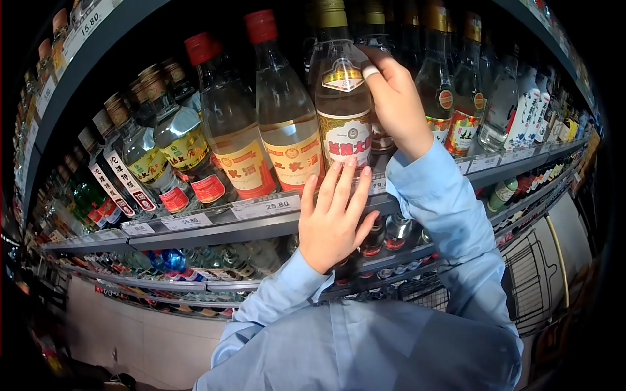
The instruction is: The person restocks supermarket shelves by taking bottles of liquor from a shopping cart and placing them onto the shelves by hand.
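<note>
A clear glass liquor bottle (343,124) with a gold-green cap and a white label with pink lettering stands upright at the front of the shelf. My right hand (399,107) holds its shoulder from the right, thumb in front and fingers partly hidden behind it. My left hand (332,221) lies open below, fingers spread, fingertips at the bottle's lower label and over the shelf edge. Just left of the held bottle is a red-capped bottle (287,111) with an orange-and-cream label, and a similar red-capped bottle (228,124) stands beside that one.
Several yellow-labelled bottles (182,140) line the shelf leftward. Gold-capped bottles (464,98) and white bottles (525,107) stand to the right. Price tags run along the shelf edge (261,225). More bottles fill the lower shelves. A wire basket or cart (528,280) is at lower right.
</note>
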`<act>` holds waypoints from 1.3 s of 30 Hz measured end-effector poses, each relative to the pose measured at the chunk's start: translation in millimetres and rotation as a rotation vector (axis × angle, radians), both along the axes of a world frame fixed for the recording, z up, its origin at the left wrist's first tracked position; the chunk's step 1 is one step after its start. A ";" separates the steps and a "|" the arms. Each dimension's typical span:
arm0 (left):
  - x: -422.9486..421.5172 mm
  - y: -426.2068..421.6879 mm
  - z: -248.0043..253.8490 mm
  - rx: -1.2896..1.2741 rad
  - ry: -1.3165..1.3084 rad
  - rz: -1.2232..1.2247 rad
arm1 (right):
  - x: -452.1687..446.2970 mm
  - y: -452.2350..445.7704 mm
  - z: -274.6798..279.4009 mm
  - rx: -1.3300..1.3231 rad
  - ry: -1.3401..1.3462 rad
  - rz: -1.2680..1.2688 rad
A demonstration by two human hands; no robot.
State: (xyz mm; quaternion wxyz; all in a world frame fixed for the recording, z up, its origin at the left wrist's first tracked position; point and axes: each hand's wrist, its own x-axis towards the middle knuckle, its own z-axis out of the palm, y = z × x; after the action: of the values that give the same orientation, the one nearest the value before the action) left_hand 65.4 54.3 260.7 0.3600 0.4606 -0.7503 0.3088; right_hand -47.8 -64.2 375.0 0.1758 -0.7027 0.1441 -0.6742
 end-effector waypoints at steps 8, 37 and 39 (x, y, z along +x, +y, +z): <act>1.4 0.0 -0.4 -0.013 0.013 -0.015 | -4.3 -6.7 12.8 0.108 0.047 0.037; 0.5 3.8 0.2 0.005 0.020 -0.009 | 18.8 7.1 33.6 0.209 0.049 0.210; 0.9 4.3 0.9 0.009 0.018 -0.004 | 15.2 5.7 37.5 0.268 0.044 0.242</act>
State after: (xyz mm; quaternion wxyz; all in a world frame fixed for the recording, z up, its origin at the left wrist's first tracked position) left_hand 66.3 58.6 261.6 0.3653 0.4633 -0.7495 0.3004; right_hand -32.6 -58.4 412.5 0.3447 -0.6996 0.1508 -0.6074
